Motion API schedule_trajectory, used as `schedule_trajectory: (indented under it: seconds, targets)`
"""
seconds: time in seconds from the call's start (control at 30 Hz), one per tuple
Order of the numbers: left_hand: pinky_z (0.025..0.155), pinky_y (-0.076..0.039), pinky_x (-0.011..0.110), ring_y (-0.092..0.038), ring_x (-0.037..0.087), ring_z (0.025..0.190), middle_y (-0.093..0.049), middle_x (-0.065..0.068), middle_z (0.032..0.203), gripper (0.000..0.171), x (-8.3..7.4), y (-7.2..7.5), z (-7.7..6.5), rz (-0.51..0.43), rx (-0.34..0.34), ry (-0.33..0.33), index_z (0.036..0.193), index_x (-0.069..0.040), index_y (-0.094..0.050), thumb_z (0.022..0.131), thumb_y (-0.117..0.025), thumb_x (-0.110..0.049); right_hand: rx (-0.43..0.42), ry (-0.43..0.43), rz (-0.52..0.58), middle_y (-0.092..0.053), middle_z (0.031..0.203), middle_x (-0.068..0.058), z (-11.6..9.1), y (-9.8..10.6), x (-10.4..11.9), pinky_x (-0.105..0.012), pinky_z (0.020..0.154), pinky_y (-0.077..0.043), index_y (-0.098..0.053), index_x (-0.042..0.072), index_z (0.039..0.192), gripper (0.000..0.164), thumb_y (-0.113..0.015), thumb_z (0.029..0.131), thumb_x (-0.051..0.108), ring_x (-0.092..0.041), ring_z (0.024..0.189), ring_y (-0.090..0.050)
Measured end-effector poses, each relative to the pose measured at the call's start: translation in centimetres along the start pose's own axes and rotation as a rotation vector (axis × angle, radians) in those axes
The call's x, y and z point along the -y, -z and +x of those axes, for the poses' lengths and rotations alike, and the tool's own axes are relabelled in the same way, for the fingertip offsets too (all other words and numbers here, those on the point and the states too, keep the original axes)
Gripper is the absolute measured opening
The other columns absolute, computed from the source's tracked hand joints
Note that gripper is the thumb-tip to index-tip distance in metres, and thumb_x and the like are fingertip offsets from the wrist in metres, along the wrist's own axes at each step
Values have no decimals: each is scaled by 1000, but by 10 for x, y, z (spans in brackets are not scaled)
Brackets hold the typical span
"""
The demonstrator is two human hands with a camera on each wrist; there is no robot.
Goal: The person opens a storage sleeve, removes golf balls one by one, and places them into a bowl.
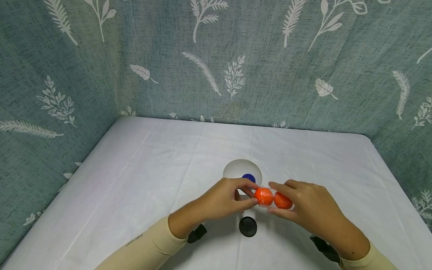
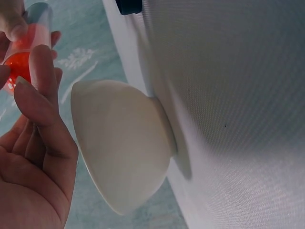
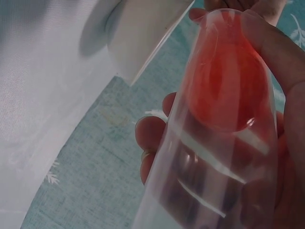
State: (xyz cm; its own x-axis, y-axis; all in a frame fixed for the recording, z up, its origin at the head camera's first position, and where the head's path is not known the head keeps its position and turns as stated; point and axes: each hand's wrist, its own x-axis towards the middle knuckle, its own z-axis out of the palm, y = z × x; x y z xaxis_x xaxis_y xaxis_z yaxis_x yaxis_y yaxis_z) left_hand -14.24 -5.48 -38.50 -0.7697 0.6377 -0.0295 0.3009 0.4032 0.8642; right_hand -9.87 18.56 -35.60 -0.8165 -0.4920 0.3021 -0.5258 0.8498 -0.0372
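Observation:
My right hand (image 1: 308,200) grips a clear tube (image 3: 209,191) lying sideways over the table, with two orange balls inside. One orange ball (image 1: 263,197) is at the tube's left end; the other orange ball (image 1: 282,200) sits beside my right fingers. At the left end, my left hand (image 1: 226,197) pinches the nearer orange ball between thumb and forefinger; its fingertips are right at the tube's mouth. Just behind the left fingers stands a white bowl (image 1: 236,168) with a blue ball (image 1: 248,177) in it, partly hidden by the hand.
A round black lid (image 1: 248,227) lies on the white tablecloth (image 1: 162,168) in front of the hands. Black straps (image 1: 197,233) show at both wrists. Blue-green curtain (image 1: 162,101) with white leaves hangs behind and along the sides of the table.

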Motion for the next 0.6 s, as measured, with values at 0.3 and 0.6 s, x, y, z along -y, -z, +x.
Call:
schedule_trajectory:
  seconds: [0.3, 0.6]
  targets:
    - [59, -56, 26, -71, 21, 67, -71, -8, 103, 39, 0, 1, -1, -66, 13, 9, 127, -20, -66, 91, -74, -33, -13, 11, 11, -72, 89, 0, 1, 0, -1, -21, 56, -49, -75, 22, 117, 59, -83, 71, 58, -5, 65, -59]
    - [59, -55, 24, -72, 25, 70, -72, -4, 104, 37, -2, 1, 0, -60, 21, 1, 128, -18, -66, 93, -73, -28, -7, 5, 12, -73, 91, 0, 0, 0, -2, -21, 56, -49, -75, 21, 118, 60, -85, 70, 55, -6, 67, -61]
